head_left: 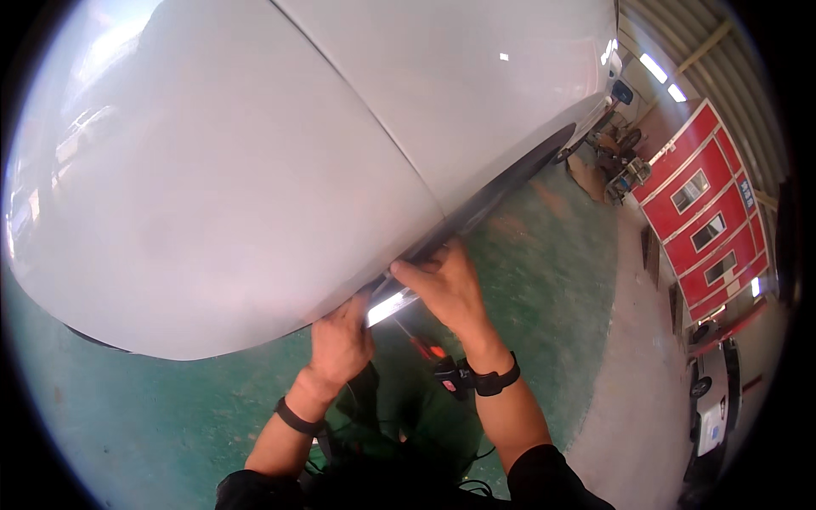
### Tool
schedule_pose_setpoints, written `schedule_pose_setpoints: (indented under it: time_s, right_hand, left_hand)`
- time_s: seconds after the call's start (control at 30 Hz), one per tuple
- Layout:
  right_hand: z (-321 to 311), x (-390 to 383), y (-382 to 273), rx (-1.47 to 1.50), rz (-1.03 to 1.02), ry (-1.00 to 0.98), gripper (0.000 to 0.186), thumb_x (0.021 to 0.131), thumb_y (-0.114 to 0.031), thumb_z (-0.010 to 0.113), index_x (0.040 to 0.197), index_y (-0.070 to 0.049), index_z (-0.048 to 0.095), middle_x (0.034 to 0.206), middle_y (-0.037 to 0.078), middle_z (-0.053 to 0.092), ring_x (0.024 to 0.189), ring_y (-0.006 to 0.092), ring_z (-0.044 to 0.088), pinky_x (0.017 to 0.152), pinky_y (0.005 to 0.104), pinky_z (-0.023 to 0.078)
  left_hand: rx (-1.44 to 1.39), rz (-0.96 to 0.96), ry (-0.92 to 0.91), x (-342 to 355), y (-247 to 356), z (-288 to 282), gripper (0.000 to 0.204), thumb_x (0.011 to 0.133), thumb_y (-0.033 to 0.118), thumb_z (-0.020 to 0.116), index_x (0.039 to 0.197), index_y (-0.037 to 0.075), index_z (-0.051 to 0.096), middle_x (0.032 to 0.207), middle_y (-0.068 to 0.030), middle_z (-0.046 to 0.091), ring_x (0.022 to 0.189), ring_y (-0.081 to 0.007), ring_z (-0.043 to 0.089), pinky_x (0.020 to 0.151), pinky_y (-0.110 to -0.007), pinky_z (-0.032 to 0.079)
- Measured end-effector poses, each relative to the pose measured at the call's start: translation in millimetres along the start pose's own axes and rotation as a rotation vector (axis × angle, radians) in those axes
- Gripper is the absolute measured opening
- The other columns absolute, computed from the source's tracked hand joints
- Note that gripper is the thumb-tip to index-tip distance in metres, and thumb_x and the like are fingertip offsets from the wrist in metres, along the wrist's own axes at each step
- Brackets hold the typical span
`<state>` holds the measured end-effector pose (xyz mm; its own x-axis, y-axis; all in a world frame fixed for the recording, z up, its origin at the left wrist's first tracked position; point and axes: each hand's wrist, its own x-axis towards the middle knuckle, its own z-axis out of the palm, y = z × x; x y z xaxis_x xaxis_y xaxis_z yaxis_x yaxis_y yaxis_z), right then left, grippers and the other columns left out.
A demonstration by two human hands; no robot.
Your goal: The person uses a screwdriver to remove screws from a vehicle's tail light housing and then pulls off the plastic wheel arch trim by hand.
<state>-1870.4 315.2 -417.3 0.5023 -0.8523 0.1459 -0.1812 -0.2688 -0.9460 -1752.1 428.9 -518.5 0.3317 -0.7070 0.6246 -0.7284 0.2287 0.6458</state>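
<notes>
A white car body [280,195] fills the upper left, with a panel seam running down to its lower edge. Along that edge lies a dark trim strip [480,204], and below it a bright, shiny piece [391,308] shows between my hands. My right hand [450,293] grips the dark strip, its thumb on the near side and its fingers partly hidden. My left hand [340,340] is curled at the same edge beside the shiny piece, its fingertips tucked out of sight. Beneath them is a tool with a red and orange handle [427,347].
Green floor [544,280] runs under and around the car, with a pale walkway [616,365] to the right. Farther off are a red panelled booth with windows [680,183], piled machinery [625,161] and another parked vehicle [712,404].
</notes>
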Motion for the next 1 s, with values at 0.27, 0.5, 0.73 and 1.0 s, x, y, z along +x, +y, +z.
schedule_pose_setpoints:
  time_s: [0.27,0.5,0.73,1.0]
  right_hand:
    - [11,13,5,-0.280,-0.124,0.018,0.047,0.075,-0.014,0.073,0.105,0.016,0.051,0.107,0.028,0.058,0.091,0.0349,0.064,0.080,0.0411,0.053]
    - [24,9,-10,-0.130,0.039,0.064,0.030,0.076,-0.015,0.071,0.091,0.008,0.060,0.096,0.023,0.059,0.084,0.0332,0.062,0.080,0.0423,0.051]
    - [15,5,-7,-0.163,0.002,0.053,0.020,0.078,-0.011,0.068,0.087,0.006,0.062,0.091,0.018,0.060,0.084,0.0263,0.056,0.081,0.0392,0.047]
    - [20,2,2,-0.146,0.003,0.030,0.018,0.076,-0.007,0.063,0.090,0.005,0.063,0.100,0.019,0.058,0.098,0.0293,0.051,0.088,0.0403,0.043]
  left_hand:
    - [0.060,0.012,0.028,1,10,-2,0.047,0.069,-0.012,0.054,0.114,0.000,0.060,0.089,-0.0225,0.063,0.085,-0.0454,0.061,0.075,-0.050,0.048]
    - [0.081,-0.086,-0.007,-11,4,4,0.047,0.071,-0.010,0.055,0.116,0.001,0.058,0.081,-0.0195,0.063,0.073,-0.0426,0.062,0.062,-0.049,0.050]
    - [-0.166,-0.265,-0.080,-20,18,-12,0.050,0.075,-0.007,0.064,0.124,0.001,0.056,0.082,-0.0180,0.062,0.069,-0.0358,0.062,0.060,-0.043,0.050]
    - [-0.349,-0.464,-0.107,-30,52,-65,0.028,0.089,0.006,0.067,0.115,-0.001,0.057,0.088,-0.0145,0.058,0.068,-0.0251,0.052,0.064,-0.036,0.046]
